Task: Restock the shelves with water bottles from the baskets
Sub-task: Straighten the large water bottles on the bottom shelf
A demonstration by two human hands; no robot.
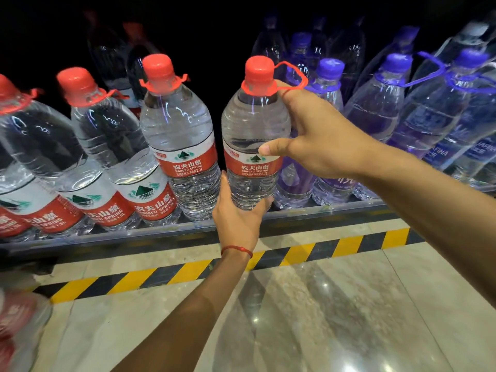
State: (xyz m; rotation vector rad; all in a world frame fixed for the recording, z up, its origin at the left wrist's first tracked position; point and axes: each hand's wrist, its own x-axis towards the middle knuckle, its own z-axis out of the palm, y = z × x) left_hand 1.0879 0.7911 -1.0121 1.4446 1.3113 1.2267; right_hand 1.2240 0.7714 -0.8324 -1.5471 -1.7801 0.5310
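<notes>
A large clear water bottle (252, 122) with a red cap and red label stands upright at the front of the low shelf (161, 233). My left hand (237, 218) cups its base from below. My right hand (319, 135) grips its shoulder and label from the right, thumb across the label, fingers behind the neck by the red carry loop. A matching red-capped bottle (178, 135) stands just left of it, with a small gap between them.
More red-capped bottles (107, 146) lean along the shelf to the left. Purple-capped bottles (375, 108) fill the shelf to the right. A yellow-black hazard stripe (295, 253) runs on the tiled floor below the shelf. Blurred red-labelled bottles (18, 318) sit at the bottom left.
</notes>
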